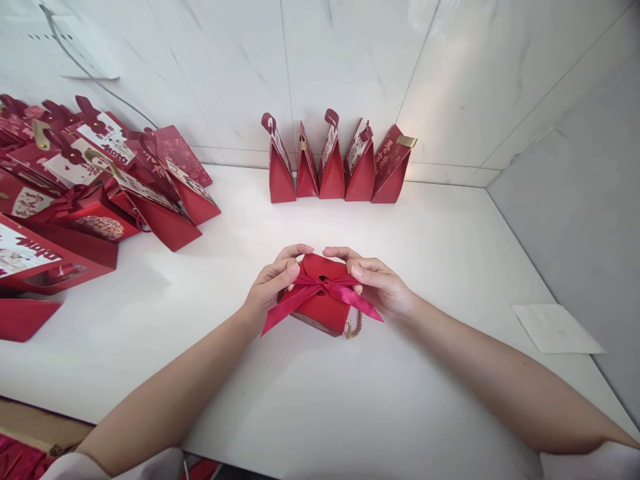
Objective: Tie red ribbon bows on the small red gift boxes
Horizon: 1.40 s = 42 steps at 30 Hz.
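A small red gift box (317, 312) rests on the white table in front of me. Across its top lies a magenta ribbon (347, 293) knotted at the middle, its two tails spread left and right over the near side. My left hand (270, 280) is at the box's left side, thumb and fingers closed on the ribbon's left loop. On the opposite side, my right hand (383, 281) pinches the right loop. Both index fingers curve around the far edge of the box. A twisted gold cord (356, 327) hangs out at the lower right. The loops are partly hidden by my fingers.
Several red triangular gift boxes (332, 175) stand in a row near the tiled wall. Many more red boxes (165, 207) crowd the left side. A white paper (557, 328) lies by the right edge, next to a grey panel (575, 200).
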Motion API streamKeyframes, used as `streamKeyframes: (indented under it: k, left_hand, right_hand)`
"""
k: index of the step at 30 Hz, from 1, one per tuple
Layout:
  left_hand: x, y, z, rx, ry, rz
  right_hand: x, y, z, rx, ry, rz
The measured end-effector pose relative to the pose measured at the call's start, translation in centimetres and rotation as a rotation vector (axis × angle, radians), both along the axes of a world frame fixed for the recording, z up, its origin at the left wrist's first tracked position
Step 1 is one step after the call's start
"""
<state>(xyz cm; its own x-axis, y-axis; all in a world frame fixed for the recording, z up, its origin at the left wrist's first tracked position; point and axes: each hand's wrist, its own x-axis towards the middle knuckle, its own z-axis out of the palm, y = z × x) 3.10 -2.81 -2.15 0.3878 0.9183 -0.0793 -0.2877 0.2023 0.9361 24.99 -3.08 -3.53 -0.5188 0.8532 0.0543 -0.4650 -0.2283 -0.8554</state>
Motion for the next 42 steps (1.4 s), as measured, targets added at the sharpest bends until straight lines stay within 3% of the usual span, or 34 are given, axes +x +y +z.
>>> streamKeyframes:
  k: [7, 12, 18, 23, 29, 36, 42]
  left_hand:
    - [-0.1, 0.0, -0.1, -0.003, -0.026, -0.007]
    - [0.0, 0.0, -0.2, -0.009, -0.030, 0.001]
    - [0.0, 0.2, -0.2, 0.138, 0.041, 0.025]
    - [0.4, -0.5, 1.2, 0.229, 0.240, 0.151]
    - [1.4, -1.2, 2.9, 0.364, 0.559, 0.095]
    - [1.8, -0.5, 3.1, 0.402, 0.744, -0.016]
    - [1.7, -0.6, 3.0, 0.413, 0.777, -0.005]
  right_hand:
    - [-0.1, 0.1, -0.1, -0.024, 0.007, 0.009]
    - [0.0, 0.1, -0.1, 0.048, -0.042, -0.025]
    - [0.2, 0.4, 0.2, 0.127, -0.115, -0.019]
    - [0.4, 0.9, 0.9, 0.217, -0.245, -0.065]
    - [0.2, 1.0, 1.9, 0.260, -0.336, -0.031]
    - [-0.2, 2.8, 4.0, 0.360, -0.444, -0.023]
    - [-1.6, 4.4, 3.6, 0.269, -0.386, -0.005]
